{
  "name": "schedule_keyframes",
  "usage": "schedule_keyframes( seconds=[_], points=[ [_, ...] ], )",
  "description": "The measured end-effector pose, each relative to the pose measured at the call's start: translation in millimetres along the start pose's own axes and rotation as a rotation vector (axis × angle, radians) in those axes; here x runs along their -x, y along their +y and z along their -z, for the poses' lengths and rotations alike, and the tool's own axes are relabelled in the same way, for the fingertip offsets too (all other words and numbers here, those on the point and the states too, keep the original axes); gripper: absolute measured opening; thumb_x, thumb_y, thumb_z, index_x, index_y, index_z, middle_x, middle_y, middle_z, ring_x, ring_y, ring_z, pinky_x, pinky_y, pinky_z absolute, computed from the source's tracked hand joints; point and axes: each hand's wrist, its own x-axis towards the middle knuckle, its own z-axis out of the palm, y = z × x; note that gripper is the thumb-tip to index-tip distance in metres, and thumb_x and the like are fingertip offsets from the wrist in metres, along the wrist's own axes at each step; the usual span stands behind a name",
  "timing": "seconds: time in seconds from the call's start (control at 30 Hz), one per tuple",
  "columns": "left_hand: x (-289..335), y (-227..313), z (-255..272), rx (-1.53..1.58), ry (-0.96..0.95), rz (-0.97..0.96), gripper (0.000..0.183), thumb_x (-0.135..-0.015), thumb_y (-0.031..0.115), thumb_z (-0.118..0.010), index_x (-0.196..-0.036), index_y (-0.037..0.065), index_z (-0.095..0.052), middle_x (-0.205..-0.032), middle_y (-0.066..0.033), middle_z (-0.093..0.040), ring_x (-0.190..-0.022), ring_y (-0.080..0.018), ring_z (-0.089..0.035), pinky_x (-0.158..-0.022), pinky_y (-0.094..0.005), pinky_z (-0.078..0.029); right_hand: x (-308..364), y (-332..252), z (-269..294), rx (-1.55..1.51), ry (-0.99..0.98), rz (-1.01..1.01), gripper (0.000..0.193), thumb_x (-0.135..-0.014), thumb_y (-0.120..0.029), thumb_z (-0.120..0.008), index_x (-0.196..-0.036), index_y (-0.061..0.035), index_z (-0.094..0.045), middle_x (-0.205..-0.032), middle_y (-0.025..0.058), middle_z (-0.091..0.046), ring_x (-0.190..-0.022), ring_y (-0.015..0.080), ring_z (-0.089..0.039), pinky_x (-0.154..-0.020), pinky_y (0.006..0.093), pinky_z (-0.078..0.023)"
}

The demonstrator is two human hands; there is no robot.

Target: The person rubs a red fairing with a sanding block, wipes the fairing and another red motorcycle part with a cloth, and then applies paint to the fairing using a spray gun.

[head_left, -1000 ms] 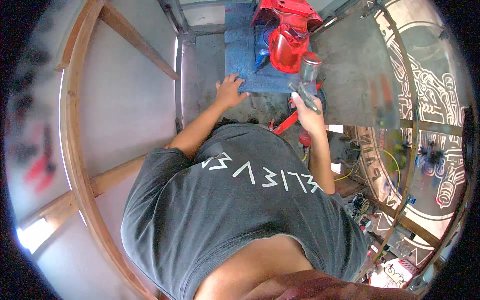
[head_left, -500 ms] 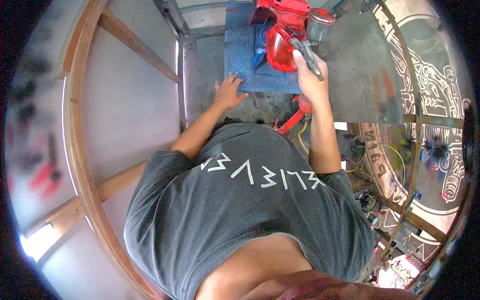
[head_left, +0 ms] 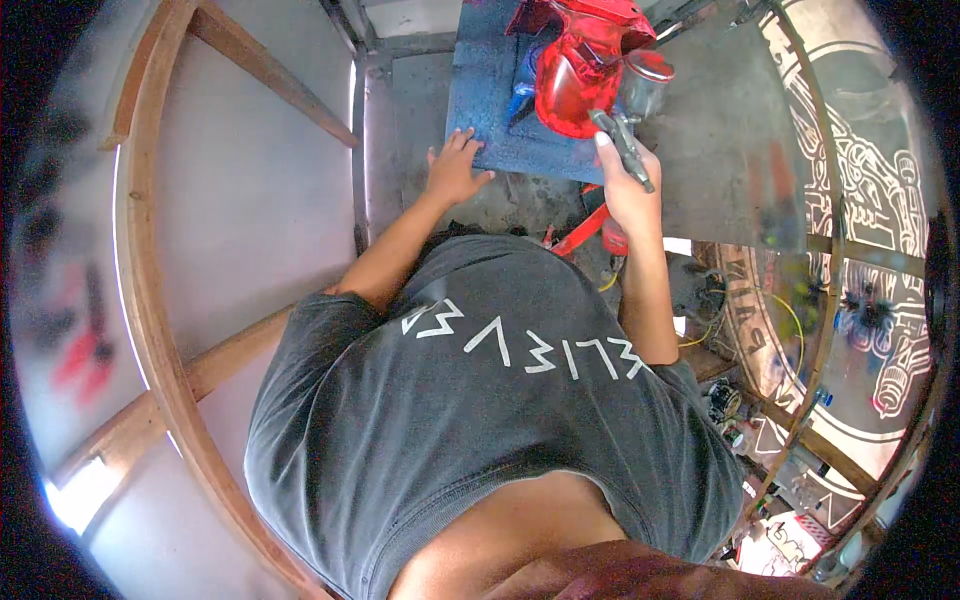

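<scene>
A: Position of the workpiece?

B: The glossy red part (head_left: 578,88) is over the far portion of the blue desk (head_left: 478,100), its rounded end toward the wearer and its wider end near the picture's upper rim. A small blue piece (head_left: 519,104) shows just left of it; whether that bears the part, cannot tell.

A: Right hand?

B: The right hand (head_left: 634,195) is wrapped around a dark spray gun (head_left: 627,152). The gun's forward end overlaps the part's rounded edge in this view; contact or a gap, cannot tell. A see-through cup (head_left: 643,98) with a red lid (head_left: 652,65) sits beyond the hand, right of the part.

A: Left hand?

B: Grasping nothing. The left hand (head_left: 455,172) rests at the desk's near left edge, its fingers (head_left: 461,141) spread over the blue surface, well apart from the part.

A: Step in hand, your judgement?

B: Probably a coating pass along the rounded end, with the left hand steadying or ready to turn the desk. No mist is visible, so whether the gun is firing is unconfirmed.

A: And the next move calls for?

B: I'd judge an even sweep along the curve, the nozzle clear of the wet-looking surface and the cup kept from brushing the part. The left hand should stay out of the spray line.
</scene>
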Motion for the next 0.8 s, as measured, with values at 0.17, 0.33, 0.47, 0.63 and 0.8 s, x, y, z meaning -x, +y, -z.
schedule_keyframes(
  seconds=[0.17,0.33,0.47,0.63,0.8],
  points=[
    [-2,-1,5,-0.007,-0.027,0.020,0.070,-0.085,0.052,-0.078,-0.141,0.016,-0.055,-0.167,-0.0098,-0.035,-0.156,-0.0350,-0.027,-0.114,-0.0778,-0.026,9,12,1,-0.148,0.037,-0.050,0.032,-0.099,-0.029,-0.070,-0.115,-0.0013,-0.074,-0.086,0.0073,-0.073,-0.080,0.0133,-0.066,-0.076,0.0309,-0.052],
    [-3,0,9,-0.024,-0.046,0.019,0.070,-0.085,0.052,-0.078,-0.141,0.017,-0.055,-0.167,-0.0097,-0.035,-0.156,-0.0350,-0.027,-0.113,-0.0784,-0.026,-9,-14,-9,-0.123,0.083,0.091,0.032,-0.099,-0.031,-0.070,-0.113,-0.0019,-0.075,-0.085,0.0083,-0.074,-0.077,0.0149,-0.066,-0.075,0.0331,-0.052],
    [-1,2,10,-0.021,-0.038,0.009,0.070,-0.085,0.053,-0.077,-0.142,0.017,-0.056,-0.167,-0.0090,-0.034,-0.156,-0.0347,-0.027,-0.113,-0.0790,-0.026,-26,-23,-18,-0.045,0.072,0.119,0.033,-0.099,-0.032,-0.070,-0.115,-0.0046,-0.075,-0.084,0.0101,-0.073,-0.075,0.0168,-0.065,-0.076,0.0351,-0.053],
    [3,6,15,-0.013,-0.052,0.016,0.070,-0.085,0.047,-0.079,-0.144,0.017,-0.056,-0.168,-0.0076,-0.033,-0.156,-0.0314,-0.028,-0.115,-0.0767,-0.025,-17,-5,-22,-0.089,0.054,0.116,0.031,-0.101,-0.029,-0.068,-0.114,-0.0014,-0.073,-0.080,-0.0005,-0.063,-0.075,0.0081,-0.057,-0.069,0.0276,-0.047],
    [8,3,9,-0.026,-0.061,0.005,0.072,-0.085,0.047,-0.078,-0.147,0.018,-0.054,-0.169,-0.0066,-0.031,-0.158,-0.0301,-0.025,-0.116,-0.0766,-0.024,19,23,-10,0.000,-0.105,0.091,0.035,-0.100,-0.027,-0.068,-0.125,-0.0030,-0.072,-0.081,-0.0020,-0.062,-0.075,0.0078,-0.056,-0.070,0.0281,-0.048]
  ],
)
